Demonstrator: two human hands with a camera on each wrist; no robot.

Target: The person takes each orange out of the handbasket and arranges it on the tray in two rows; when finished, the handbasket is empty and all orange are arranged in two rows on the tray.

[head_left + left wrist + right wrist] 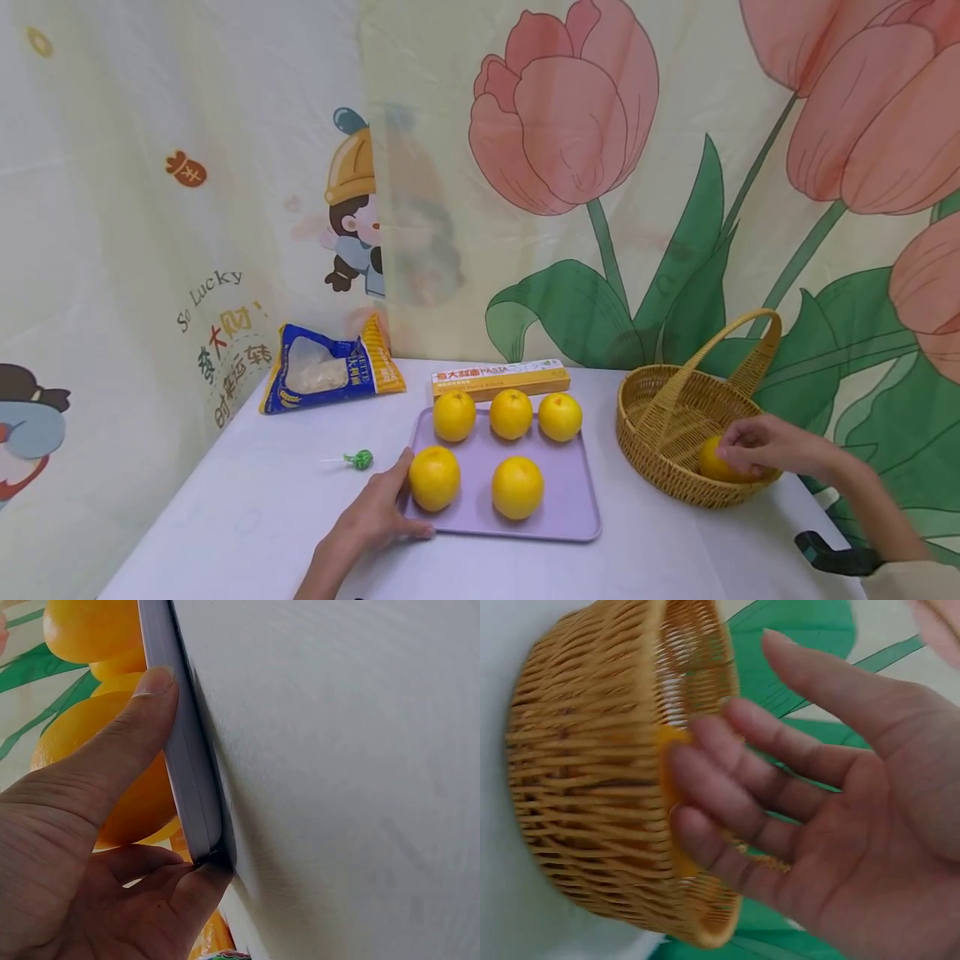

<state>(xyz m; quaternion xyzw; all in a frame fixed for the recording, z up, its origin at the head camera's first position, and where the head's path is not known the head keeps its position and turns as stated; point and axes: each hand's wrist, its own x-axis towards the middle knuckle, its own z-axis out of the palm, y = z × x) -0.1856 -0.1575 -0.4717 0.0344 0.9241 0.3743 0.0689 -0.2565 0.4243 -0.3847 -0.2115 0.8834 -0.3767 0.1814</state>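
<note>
My left hand (371,512) holds the front left corner of a lilac tray (566,492). In the left wrist view its thumb lies along one edge and its fingers rest around the corner. Several oranges (517,487) stand on that tray in two rows; one orange (435,478) is right beside the left fingers. On the right, my right hand (776,446) is over the near rim of a woven basket (652,462), above an orange (711,460) inside it. The right wrist view shows the thumb spread apart and relaxed fingers (716,784) overlapping the orange.
Behind the tray lies a pasta box (498,382). A blue and yellow pasta bag (322,367) is at the back left, and a green-wrapped lollipop (362,459) lies left of the tray. The basket's tall handle (693,358) arches over its opening. Printed curtains hang behind the table.
</note>
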